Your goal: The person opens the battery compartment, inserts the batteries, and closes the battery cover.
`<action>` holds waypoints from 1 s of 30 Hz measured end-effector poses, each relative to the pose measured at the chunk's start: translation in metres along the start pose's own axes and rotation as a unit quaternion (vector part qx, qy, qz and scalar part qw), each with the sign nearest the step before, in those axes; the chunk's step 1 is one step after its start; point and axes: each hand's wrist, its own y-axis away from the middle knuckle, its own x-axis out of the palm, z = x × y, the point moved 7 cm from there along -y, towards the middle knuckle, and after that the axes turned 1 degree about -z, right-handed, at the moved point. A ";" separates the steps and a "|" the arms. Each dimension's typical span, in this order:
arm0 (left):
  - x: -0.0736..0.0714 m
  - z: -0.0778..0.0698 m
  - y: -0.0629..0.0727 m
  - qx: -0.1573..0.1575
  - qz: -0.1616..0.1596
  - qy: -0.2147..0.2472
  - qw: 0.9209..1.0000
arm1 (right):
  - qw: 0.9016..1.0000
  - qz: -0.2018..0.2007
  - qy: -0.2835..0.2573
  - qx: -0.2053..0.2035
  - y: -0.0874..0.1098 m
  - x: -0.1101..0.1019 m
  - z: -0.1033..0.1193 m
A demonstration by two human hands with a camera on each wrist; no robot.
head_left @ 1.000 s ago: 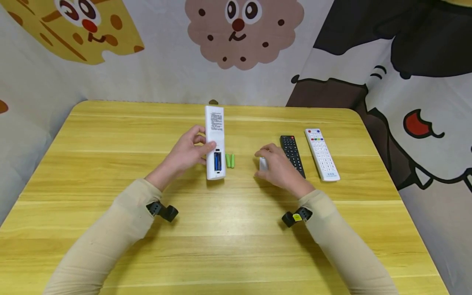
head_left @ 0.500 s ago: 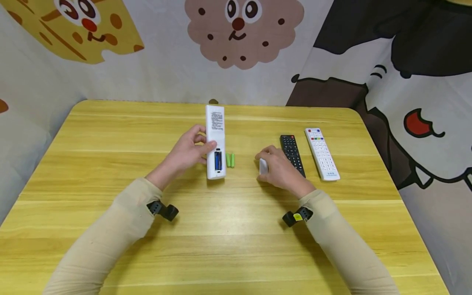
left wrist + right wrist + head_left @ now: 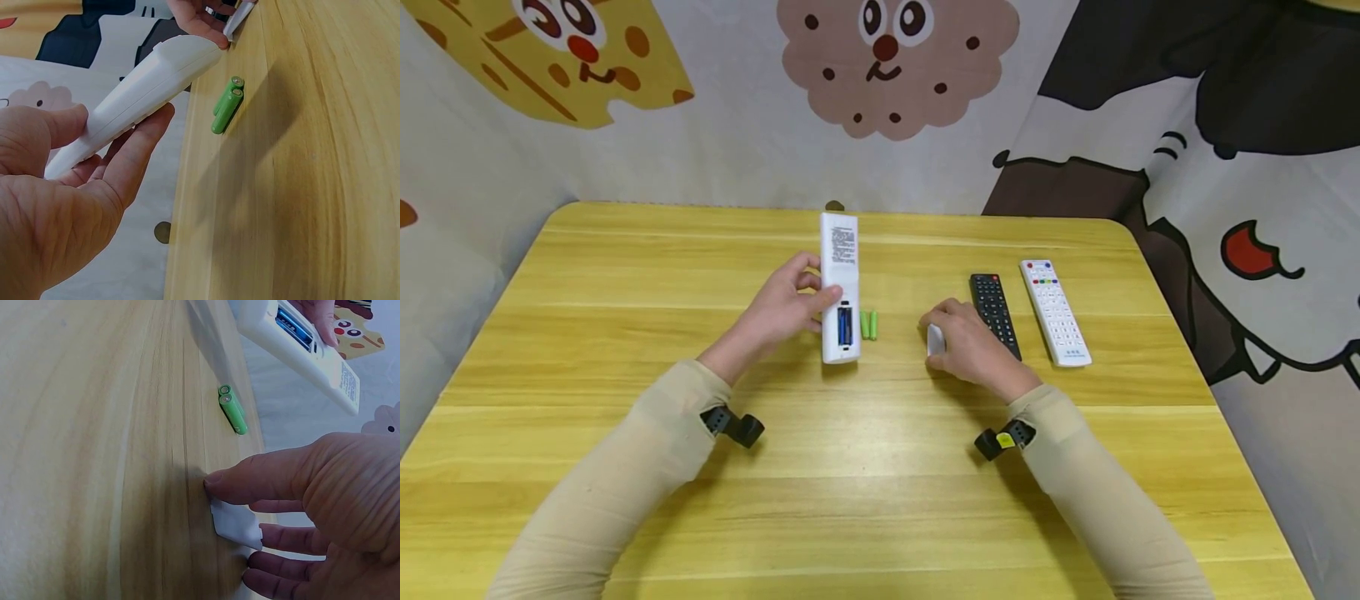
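Observation:
My left hand grips a white remote control by its side, thumb on the back and fingers underneath. The back faces up, and its uncovered battery bay shows blue batteries inside. In the left wrist view the remote is raised above the table edge. To the right, my right hand pinches a small white battery cover between thumb and fingers, close over the wood. Two green batteries lie side by side on the table between the hands, just right of the held remote.
A black remote control lies just beyond my right hand, partly covered by it. Further right is another white remote, buttons up. The wooden table ends at a cartoon-printed cloth behind.
My right thumb and fingers have drawn together on the battery cover, which now stands more tilted. The left hand and its remote have stayed almost still.

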 end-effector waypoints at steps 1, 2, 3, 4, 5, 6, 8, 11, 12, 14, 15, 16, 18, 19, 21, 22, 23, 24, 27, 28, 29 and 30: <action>0.000 0.000 0.000 -0.001 0.000 0.000 1.000 | 1.000 0.000 0.001 0.000 0.000 0.000 0.000; 0.000 0.000 0.000 -0.001 -0.001 -0.001 1.000 | 1.000 0.001 0.003 0.000 -0.001 0.000 0.000; 0.000 0.000 0.000 -0.002 -0.001 -0.002 1.000 | 1.000 0.000 0.004 -0.002 -0.001 0.000 -0.001; 0.000 0.000 0.000 -0.002 -0.001 -0.002 1.000 | 1.000 0.000 0.006 -0.003 -0.001 0.000 0.000; 0.000 0.001 0.000 -0.002 -0.001 0.000 1.000 | 1.000 -0.001 0.006 -0.004 -0.001 0.000 0.000; 0.000 0.001 0.000 -0.002 0.000 0.002 1.000 | 1.000 -0.002 0.006 -0.006 -0.001 0.000 0.000; 0.000 0.001 0.000 -0.001 0.000 0.005 1.000 | 1.000 -0.005 0.006 -0.009 -0.001 -0.001 0.001; 0.000 0.001 -0.001 0.000 0.002 0.007 1.000 | 1.000 -0.006 0.005 -0.011 -0.001 -0.001 0.002; 0.000 0.001 -0.001 0.000 0.002 0.007 1.000 | 1.000 -0.005 0.004 -0.010 -0.001 -0.001 0.002; -0.001 0.001 -0.001 0.001 0.003 0.005 1.000 | 1.000 -0.003 0.003 -0.008 -0.002 -0.001 0.001; -0.001 0.001 -0.001 0.001 0.003 0.005 1.000 | 1.000 -0.002 0.003 -0.007 -0.002 -0.001 0.002; 0.000 0.001 -0.002 0.002 0.003 0.004 1.000 | 1.000 -0.002 0.003 -0.007 -0.002 -0.001 0.001; 0.000 0.001 -0.002 0.002 0.003 0.004 1.000 | 1.000 -0.003 0.004 -0.008 -0.002 -0.001 0.002; 0.000 0.001 -0.002 0.003 0.003 0.003 1.000 | 1.000 -0.004 0.004 -0.008 -0.002 -0.001 0.002; 0.000 0.000 -0.002 0.003 0.002 0.004 1.000 | 1.000 -0.005 0.004 -0.007 -0.003 -0.001 0.002; 0.000 0.000 -0.002 0.003 0.002 0.004 1.000 | 1.000 -0.006 0.004 -0.007 -0.003 -0.001 0.001; 0.000 0.001 -0.002 0.002 0.001 0.005 1.000 | 1.000 -0.005 0.002 -0.005 -0.003 0.000 0.001; 0.000 0.001 -0.002 0.001 0.001 0.006 1.000 | 1.000 -0.005 0.001 -0.003 -0.003 0.000 0.001; 0.000 0.001 -0.002 0.000 0.001 0.009 1.000 | 1.000 -0.008 -0.002 -0.004 -0.003 0.000 0.002; 0.000 0.001 -0.002 0.000 0.001 0.010 1.000 | 1.000 -0.010 -0.004 -0.005 -0.003 0.000 0.002; 0.000 0.001 -0.002 0.001 0.000 0.011 1.000 | 1.000 -0.011 -0.006 -0.006 -0.003 -0.001 0.003; 0.000 0.001 -0.002 0.001 0.000 0.012 1.000 | 1.000 -0.013 -0.008 -0.008 -0.003 -0.001 0.004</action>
